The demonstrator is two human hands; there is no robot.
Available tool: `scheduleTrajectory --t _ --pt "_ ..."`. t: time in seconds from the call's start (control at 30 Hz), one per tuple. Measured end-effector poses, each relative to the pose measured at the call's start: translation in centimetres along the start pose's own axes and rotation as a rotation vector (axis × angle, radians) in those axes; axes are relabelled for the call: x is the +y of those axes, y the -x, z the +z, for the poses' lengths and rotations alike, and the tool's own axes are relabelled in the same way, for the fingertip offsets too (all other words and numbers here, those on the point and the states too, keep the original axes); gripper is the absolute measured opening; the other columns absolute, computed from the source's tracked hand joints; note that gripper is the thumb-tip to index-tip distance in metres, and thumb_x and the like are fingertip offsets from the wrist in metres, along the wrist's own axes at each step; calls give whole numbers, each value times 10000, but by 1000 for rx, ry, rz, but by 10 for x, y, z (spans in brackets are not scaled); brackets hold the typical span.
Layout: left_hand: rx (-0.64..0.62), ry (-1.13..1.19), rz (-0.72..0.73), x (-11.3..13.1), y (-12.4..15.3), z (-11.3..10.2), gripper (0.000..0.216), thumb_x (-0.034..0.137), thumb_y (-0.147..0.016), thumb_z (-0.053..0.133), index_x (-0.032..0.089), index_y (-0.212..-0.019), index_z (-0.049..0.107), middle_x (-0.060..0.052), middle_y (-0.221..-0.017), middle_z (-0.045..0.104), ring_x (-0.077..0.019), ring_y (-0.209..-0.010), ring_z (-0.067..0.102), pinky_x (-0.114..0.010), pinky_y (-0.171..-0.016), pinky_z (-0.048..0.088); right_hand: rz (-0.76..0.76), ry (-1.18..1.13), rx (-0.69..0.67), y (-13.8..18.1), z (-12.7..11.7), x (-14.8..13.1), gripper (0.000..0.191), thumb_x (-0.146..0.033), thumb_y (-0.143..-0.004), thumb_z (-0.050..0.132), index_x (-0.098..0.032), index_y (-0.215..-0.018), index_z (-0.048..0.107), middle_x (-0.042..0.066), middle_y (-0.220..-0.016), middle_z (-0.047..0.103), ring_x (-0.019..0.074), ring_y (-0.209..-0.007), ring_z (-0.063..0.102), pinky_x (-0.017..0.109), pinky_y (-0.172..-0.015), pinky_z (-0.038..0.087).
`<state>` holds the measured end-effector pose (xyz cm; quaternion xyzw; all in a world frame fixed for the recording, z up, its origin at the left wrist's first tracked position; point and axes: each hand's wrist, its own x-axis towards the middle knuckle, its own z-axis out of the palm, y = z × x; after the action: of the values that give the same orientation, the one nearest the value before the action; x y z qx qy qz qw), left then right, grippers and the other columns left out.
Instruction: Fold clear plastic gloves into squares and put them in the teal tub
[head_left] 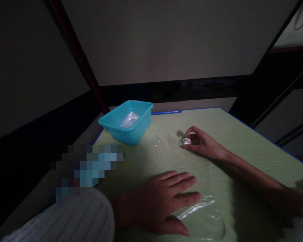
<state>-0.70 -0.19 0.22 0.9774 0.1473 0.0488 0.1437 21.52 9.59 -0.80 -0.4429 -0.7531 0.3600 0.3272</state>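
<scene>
A thin, clear plastic glove (204, 216), apparently a disposable one, lies spread on the pale green tabletop, with narrow finger-like lobes toward the far side. My left hand (164, 201) rests flat across it, palm down and fingers spread. Farther off and to the right, my right hand (200, 143) pinches a crumpled, shiny bit of clear plastic (186, 141) between thumb and fingers, in line with the lobes. Much of the film's outline is too faint to follow, and part of it is under my left hand.
A turquoise plastic basin (141, 129) stands at the far left of the table (242, 141), with folded clear plastic (130, 119) inside. Blue trim edges the table. Pale panels rise behind it. A pixelated patch covers the area left of my left wrist.
</scene>
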Motion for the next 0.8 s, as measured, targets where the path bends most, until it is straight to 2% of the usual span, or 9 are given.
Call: scheduleTrajectory --t 0.13,0.37,0.57,0.7,0.8 --pt "4 10 1 -1 0 0 623 532 -892 367 139 -1373 317 -134 -1483 211 -266 -1368 171 -410 -1113 169 63 -87 61 -2 2 3 447 -328 -616 638 -211 -961 378 -60 -599 520 134 -542 508 264 -513 404" --pt "-1 8 5 -1 0 2 641 550 -886 364 143 -1378 303 -135 -1489 189 -261 -1373 153 -413 -1114 154 20 15 242 -6 -4 9 488 -351 -612 644 -213 -1002 385 -26 -619 582 178 -583 560 338 -598 457" --pt "-34 2 -9 -1 0 1 639 550 -892 346 147 -1385 293 -129 -1494 179 -248 -1380 118 -395 -1122 109 -38 57 362 -9 -8 17 483 -444 -674 604 -207 -1031 382 6 -676 590 195 -645 586 355 -646 479" --pt "-30 7 -15 -1 0 1 643 553 -888 353 147 -1384 297 -132 -1492 184 -255 -1377 132 -398 -1121 116 -47 98 330 -9 -10 20 475 -487 -713 568 -204 -1055 398 61 -798 624 224 -759 614 402 -744 487" --pt "-35 5 -9 -1 -1 0 640 544 -891 356 141 -1385 296 -134 -1492 184 -257 -1377 129 -396 -1123 108 -50 181 189 -6 -8 17 544 -448 -718 585 -207 -1159 375 109 -963 646 266 -933 603 452 -836 460"
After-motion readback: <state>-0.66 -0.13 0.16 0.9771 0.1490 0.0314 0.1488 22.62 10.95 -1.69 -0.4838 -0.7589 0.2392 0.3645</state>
